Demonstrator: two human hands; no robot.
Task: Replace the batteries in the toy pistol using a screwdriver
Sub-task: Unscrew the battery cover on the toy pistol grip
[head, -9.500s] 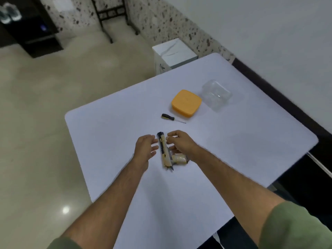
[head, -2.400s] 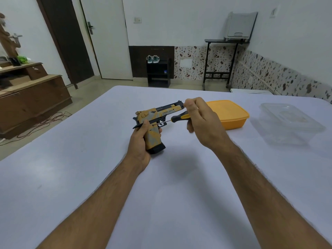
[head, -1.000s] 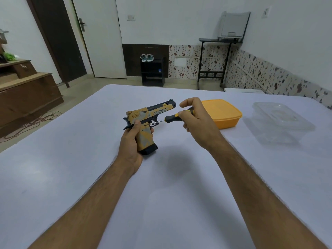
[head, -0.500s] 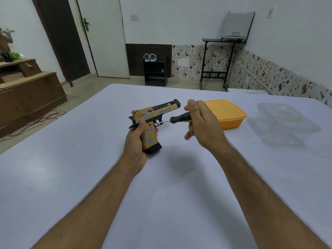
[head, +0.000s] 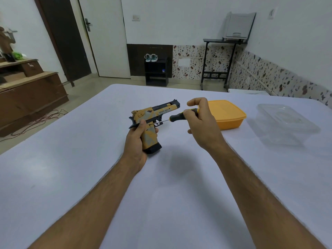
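My left hand (head: pixel 135 141) grips the handle of the yellow and black toy pistol (head: pixel 156 114) and holds it upright above the white table (head: pixel 71 159), barrel pointing away to the right. My right hand (head: pixel 201 121) pinches the black and yellow handle of a small screwdriver (head: pixel 177 116). The thin metal shaft runs left, and its tip sits against the pistol's side just above the grip, near my left thumb.
An orange lidded box (head: pixel 228 114) stands right behind my right hand. A clear plastic container (head: pixel 285 123) sits further right. Beyond the table's far edge are a door, a small black shelf with shoes (head: pixel 156 71) and a wooden cabinet (head: pixel 30 90) at left.
The pistol and screwdriver stay engaged at the same spot. My right fingers have shifted on the screwdriver handle, the index finger now lifted, as the handle turns.
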